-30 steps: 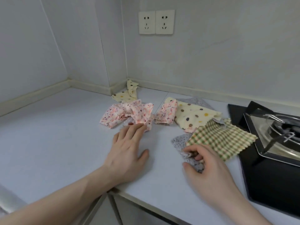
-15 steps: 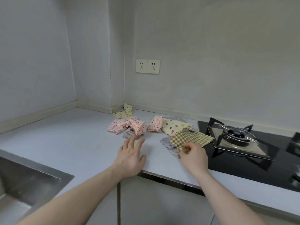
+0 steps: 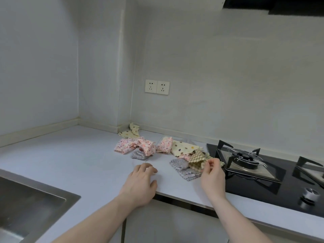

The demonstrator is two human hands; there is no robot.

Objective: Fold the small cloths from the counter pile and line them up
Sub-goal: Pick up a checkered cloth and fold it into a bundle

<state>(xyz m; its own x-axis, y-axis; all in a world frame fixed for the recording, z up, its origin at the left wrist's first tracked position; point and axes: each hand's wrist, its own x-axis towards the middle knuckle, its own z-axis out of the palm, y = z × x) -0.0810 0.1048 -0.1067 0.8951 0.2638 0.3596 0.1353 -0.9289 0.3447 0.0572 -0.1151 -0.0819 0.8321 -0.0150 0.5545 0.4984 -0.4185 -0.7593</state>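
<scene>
**Right hand on checked cloth, left hand idle on desk**

Your right hand pinches an edge of the green checked cloth between thumb and fingertips, lifting that edge off the desk. The cloth is bunched, sitting on a grey cloth just left of the gas hob.

Your left hand rests near the desk's front edge, fingers loosely curled, holding nothing.

Rest of the pile lies behind, near the wall corner: cream dotted cloth, pink floral cloth touching its left side, crumpled pink floral bundle further left with a small grey piece at its front edge, another cream cloth against the corner. None looks folded.

Sink at lower left, double wall socket above the pile.
</scene>
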